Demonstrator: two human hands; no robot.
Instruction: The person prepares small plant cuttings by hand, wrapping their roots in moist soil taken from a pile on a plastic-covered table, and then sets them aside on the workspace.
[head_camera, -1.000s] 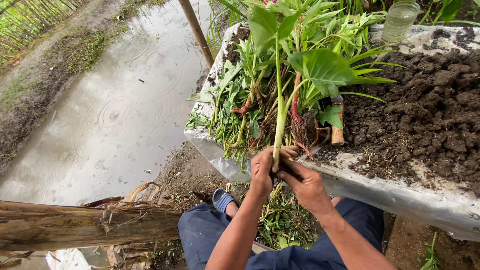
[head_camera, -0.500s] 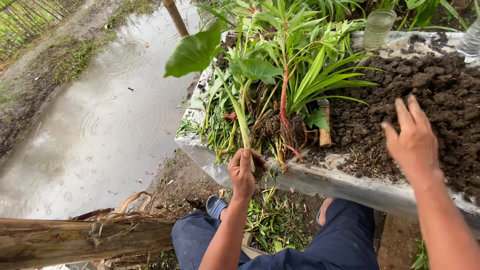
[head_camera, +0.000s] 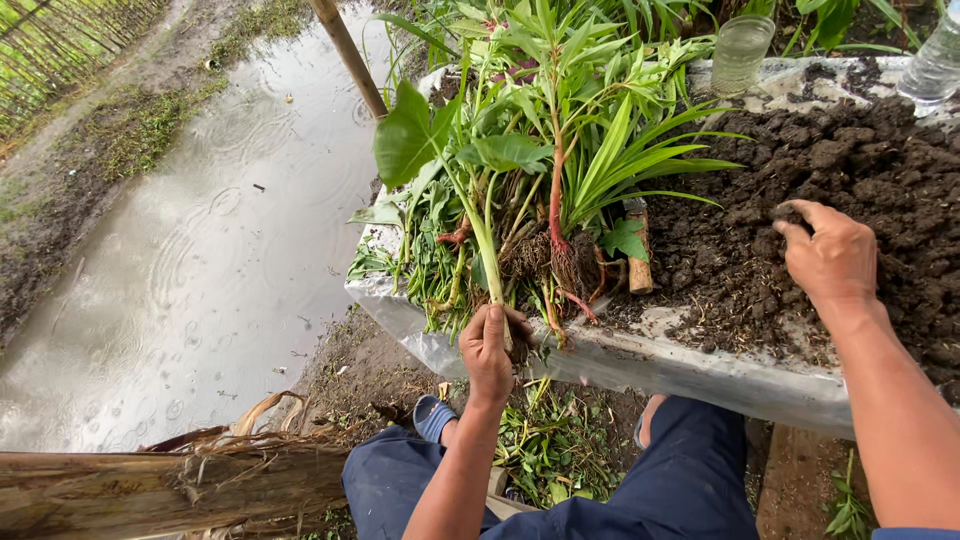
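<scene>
My left hand (head_camera: 489, 350) grips the base of a green seedling (head_camera: 470, 215) with a broad leaf, holding it upright at the front edge of a plastic-covered table (head_camera: 640, 365). A heap of pulled green plants (head_camera: 545, 170) with roots lies on the table behind it. My right hand (head_camera: 832, 258) rests fingers-down on a pile of dark soil (head_camera: 850, 170) at the table's right, curled into the clods. Whether it holds soil is hidden.
A glass of water (head_camera: 741, 52) and a clear bottle (head_camera: 934, 60) stand at the table's far edge. A flooded puddle (head_camera: 210, 250) lies to the left, a wooden pole (head_camera: 348, 55) beside it. Dry plant husk (head_camera: 160, 485) sits bottom left; plant trimmings (head_camera: 560, 450) lie between my legs.
My right hand let go of the seedling, rose open, then came down onto the soil pile. The left hand kept holding the seedling's base.
</scene>
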